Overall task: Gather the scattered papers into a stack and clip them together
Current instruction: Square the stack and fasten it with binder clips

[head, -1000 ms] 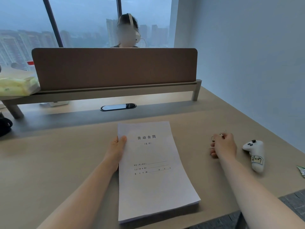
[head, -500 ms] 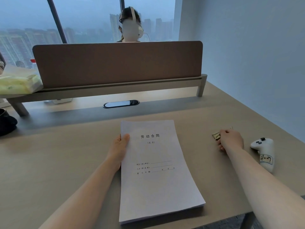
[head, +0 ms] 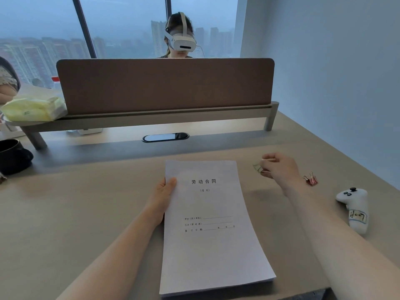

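Note:
A thick white paper stack (head: 213, 241) with printed characters on its top sheet lies squared on the beige desk (head: 86, 213) in front of me. My left hand (head: 163, 198) grips its left edge near the top, thumb on the cover. My right hand (head: 279, 167) hovers just above the desk to the right of the stack, fingers pinching a small pale-green binder clip (head: 258, 168). A second, pink binder clip (head: 311, 179) lies on the desk to the right of that hand.
A white game controller (head: 355, 207) lies at the right. A brown divider panel (head: 164, 85) on a raised shelf crosses the back, with a person in a white headset behind it. A black cup (head: 13, 155) sits far left, a yellow-green packet (head: 34, 109) on the shelf.
My right hand has lifted off the desk with the green clip pinched in its fingers and moved left toward the stack, uncovering the pink clip. The left hand stays on the stack.

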Tool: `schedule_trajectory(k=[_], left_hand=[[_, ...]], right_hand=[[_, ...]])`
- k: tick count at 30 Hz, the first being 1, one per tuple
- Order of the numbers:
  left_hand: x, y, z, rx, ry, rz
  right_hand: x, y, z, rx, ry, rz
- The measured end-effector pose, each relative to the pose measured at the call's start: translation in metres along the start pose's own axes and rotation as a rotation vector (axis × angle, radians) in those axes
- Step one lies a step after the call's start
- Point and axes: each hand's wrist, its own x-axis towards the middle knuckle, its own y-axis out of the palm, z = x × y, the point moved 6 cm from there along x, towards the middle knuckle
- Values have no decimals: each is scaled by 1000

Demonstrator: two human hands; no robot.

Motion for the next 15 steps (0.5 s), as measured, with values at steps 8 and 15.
schedule_trajectory(k=[8, 15], left_hand=[[-4, 1, 0, -143, -7, 65], [-7, 0, -4, -202, 70, 87]], right_hand=[[-23, 86, 67, -163, -289, 268], [-44, 154, 96, -281, -419, 459]])
